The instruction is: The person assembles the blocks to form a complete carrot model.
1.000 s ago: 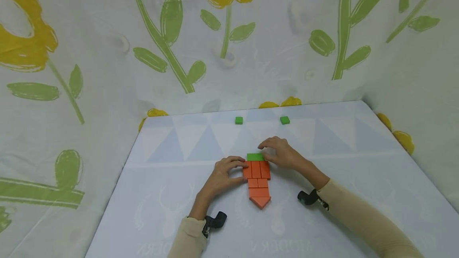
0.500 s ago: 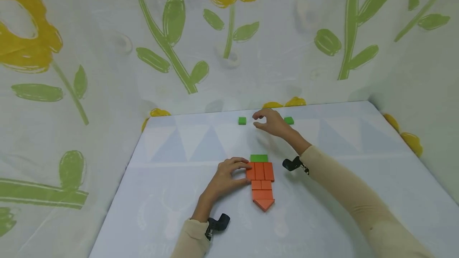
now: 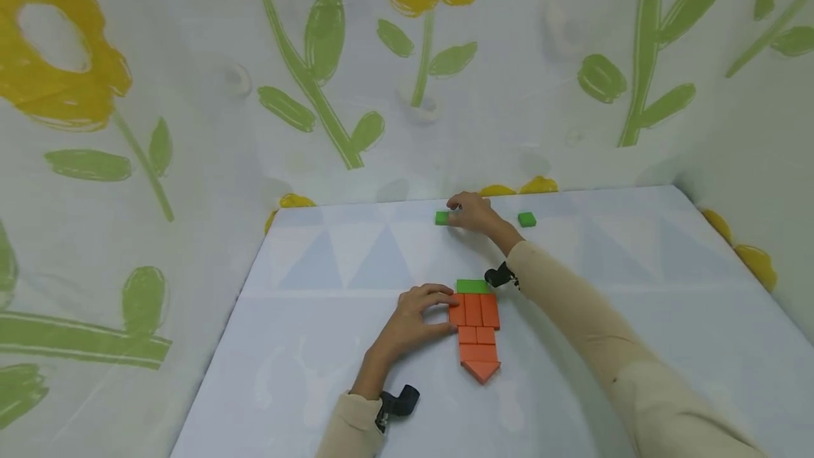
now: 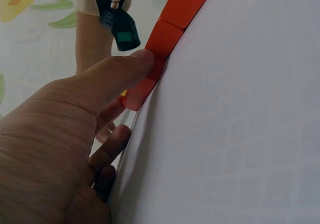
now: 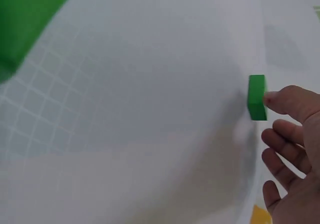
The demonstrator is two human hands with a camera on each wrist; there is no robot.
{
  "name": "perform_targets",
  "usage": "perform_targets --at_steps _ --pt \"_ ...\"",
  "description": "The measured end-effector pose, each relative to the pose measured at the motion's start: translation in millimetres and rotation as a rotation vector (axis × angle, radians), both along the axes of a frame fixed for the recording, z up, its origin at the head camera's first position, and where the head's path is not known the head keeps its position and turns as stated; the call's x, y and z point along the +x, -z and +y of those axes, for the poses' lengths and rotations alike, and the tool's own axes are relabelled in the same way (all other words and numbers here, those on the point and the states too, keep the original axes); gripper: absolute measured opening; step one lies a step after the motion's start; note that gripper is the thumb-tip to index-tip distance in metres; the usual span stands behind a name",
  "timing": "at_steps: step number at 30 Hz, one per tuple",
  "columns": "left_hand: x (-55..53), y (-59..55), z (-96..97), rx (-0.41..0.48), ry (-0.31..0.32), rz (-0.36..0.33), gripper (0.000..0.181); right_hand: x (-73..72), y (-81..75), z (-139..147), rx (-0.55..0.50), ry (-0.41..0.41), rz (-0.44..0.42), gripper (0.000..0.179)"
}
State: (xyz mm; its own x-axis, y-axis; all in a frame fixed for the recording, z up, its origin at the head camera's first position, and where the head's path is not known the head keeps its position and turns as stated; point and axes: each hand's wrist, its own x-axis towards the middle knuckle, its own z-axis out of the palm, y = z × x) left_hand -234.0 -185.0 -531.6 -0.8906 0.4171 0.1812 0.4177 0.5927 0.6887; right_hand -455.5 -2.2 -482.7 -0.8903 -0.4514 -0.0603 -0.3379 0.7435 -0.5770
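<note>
Several orange blocks (image 3: 473, 311) lie flat and close together in the head view, with an orange triangular block (image 3: 481, 372) at the near end and a green rectangular block (image 3: 473, 286) at the far end. My left hand (image 3: 413, 320) holds the leftmost orange block of the wide row, thumb at its near end and index finger at its far end. In the left wrist view the thumb (image 4: 142, 58) rests against the orange side. Farther back, my right hand (image 3: 473, 214) has its thumb at a small green block (image 5: 256, 97), the fingers loosely spread and not wrapped round it.
Another small green block (image 3: 526, 219) lies near the back edge, right of my right hand. A white patterned table (image 3: 305, 345) bears everything. Flower-print cloth (image 3: 483, 112) hangs behind and beside it. A black wrist camera (image 3: 499, 275) sits close to the green rectangular block.
My right hand has left the green rectangular block, moved to the back of the table and come to the left small green block. The left hand stays at the orange blocks. The head view shifted slightly.
</note>
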Motion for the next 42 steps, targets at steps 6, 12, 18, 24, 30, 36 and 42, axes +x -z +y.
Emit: perform_targets --at_steps 6,12,18,24,30,36,42 --pt "3.2 -3.1 6.5 0.006 0.008 -0.004 0.04 0.9 8.3 4.0 0.02 -0.017 0.032 0.034" --pt "0.1 -3.4 3.8 -0.027 -0.004 0.034 0.039 14.4 -6.1 11.9 -0.083 -0.078 0.069 0.032" --pt "-0.2 -5.2 -2.3 -0.034 -0.007 0.023 0.039 41.9 -16.8 22.3 -0.103 -0.187 0.128 0.029" --pt "-1.3 -2.2 -7.3 -0.004 0.013 0.053 0.039 71.4 -16.5 31.4 -0.131 -0.278 0.15 0.028" --pt "0.0 1.9 -7.1 -0.003 0.013 0.051 0.04 91.1 -9.5 36.9 -0.099 -0.308 0.103 0.028" --pt "0.5 3.5 -3.7 -0.003 0.014 0.054 0.039 100.0 -5.0 41.8 -0.089 -0.316 0.071 0.029" --pt "1.9 5.6 -0.2 -0.001 0.013 0.05 0.039 104.3 1.2 45.1 -0.058 -0.336 0.017 0.028"
